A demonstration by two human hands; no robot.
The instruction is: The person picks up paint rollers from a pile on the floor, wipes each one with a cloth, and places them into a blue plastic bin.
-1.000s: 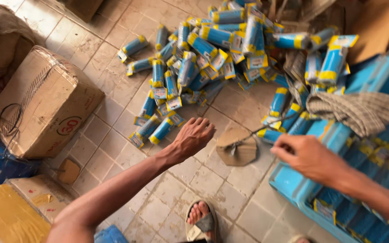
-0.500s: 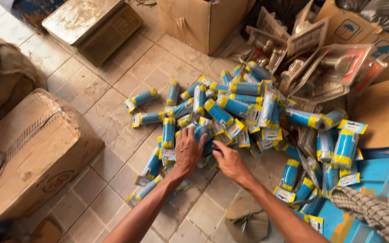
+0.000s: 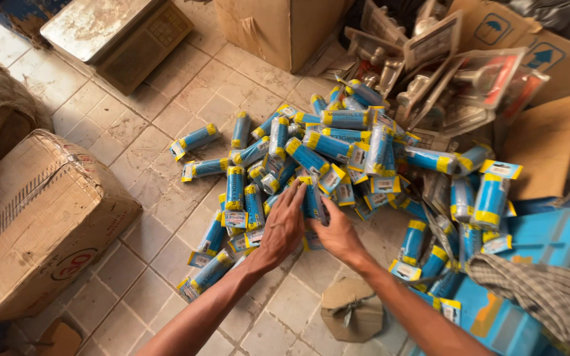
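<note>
A heap of several blue cylindrical packs with yellow ends (image 3: 338, 155) lies on the tiled floor. My left hand (image 3: 284, 227) rests flat on packs at the heap's near edge, fingers spread. Beside it, my right hand (image 3: 336, 234) holds one blue pack (image 3: 313, 201) upright between thumb and fingers. Both hands nearly touch each other. More blue packs (image 3: 209, 273) trail toward me on the left of my left forearm.
A taped cardboard box (image 3: 41, 217) stands at left, a scale (image 3: 117, 33) at far left, an open carton (image 3: 278, 26) behind the heap. Clear blister packs (image 3: 443, 72) pile at back right. A blue crate (image 3: 549, 244) with checked cloth (image 3: 542, 290) sits right. A small cardboard disc (image 3: 351, 306) lies near me.
Both hands came together onto the near edge of the heap and pushed a little further in. My right hand has closed around one blue pack.
</note>
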